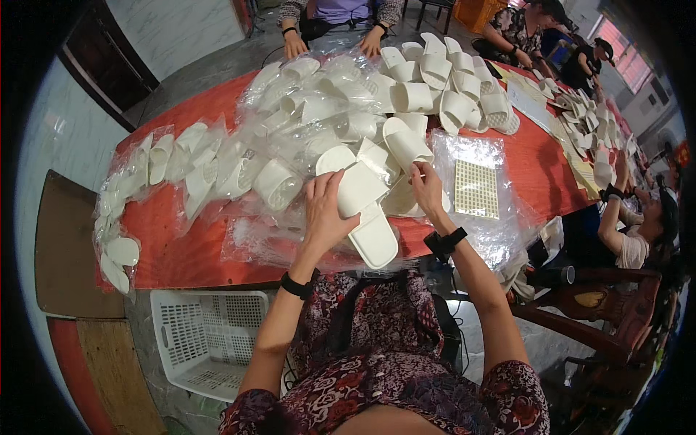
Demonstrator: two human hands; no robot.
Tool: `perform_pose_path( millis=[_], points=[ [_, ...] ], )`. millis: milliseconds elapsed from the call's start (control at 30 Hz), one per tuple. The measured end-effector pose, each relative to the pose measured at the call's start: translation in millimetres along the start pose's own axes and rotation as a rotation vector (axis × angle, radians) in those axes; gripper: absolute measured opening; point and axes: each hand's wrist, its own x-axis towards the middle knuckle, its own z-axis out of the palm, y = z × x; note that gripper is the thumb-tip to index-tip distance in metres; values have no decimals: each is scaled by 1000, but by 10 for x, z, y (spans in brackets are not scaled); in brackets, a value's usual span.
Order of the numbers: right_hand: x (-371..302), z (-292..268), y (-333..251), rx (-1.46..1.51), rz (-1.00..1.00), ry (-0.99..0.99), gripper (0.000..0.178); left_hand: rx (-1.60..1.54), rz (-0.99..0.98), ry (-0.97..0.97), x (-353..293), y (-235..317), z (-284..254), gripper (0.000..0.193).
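Note:
A white slide slipper (373, 235) tilts over the near edge of the table, its sole end toward me. My left hand (326, 210) grips it around the broad strap, thumb on the near side and fingers on the far side. My right hand (428, 190) pinches the near edge of another white slipper (406, 143), a little farther off and to the right. Clear plastic bags and more white slippers lie close beneath and beyond both hands. Part of the right fingertips is hidden by the slipper.
A red table (239, 272) carries a heap of loose slippers (457, 87) and a row of bagged ones (235, 174). A sheet of small stickers (476, 188) lies on plastic at right. A white basket (210, 341) stands below left. Other people work opposite and at right.

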Motion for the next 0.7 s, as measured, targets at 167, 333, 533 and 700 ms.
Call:
perform_pose_path(
  millis=[167,333,533,700],
  points=[
    [-35,61,-31,-90,-12,52,29,-34,-16,-17,-139,-72,-80,81],
    [-257,88,-254,-117,-135,79,25,-40,16,-3,-304,-194,-113,80],
    [-755,228,-429,-92,-259,73,16,-38,-24,-38,-473,-270,-141,82],
    [-1030,302,-401,-93,-266,-23,15,44,-69,-55,-577,-264,-110,84]
  ],
)
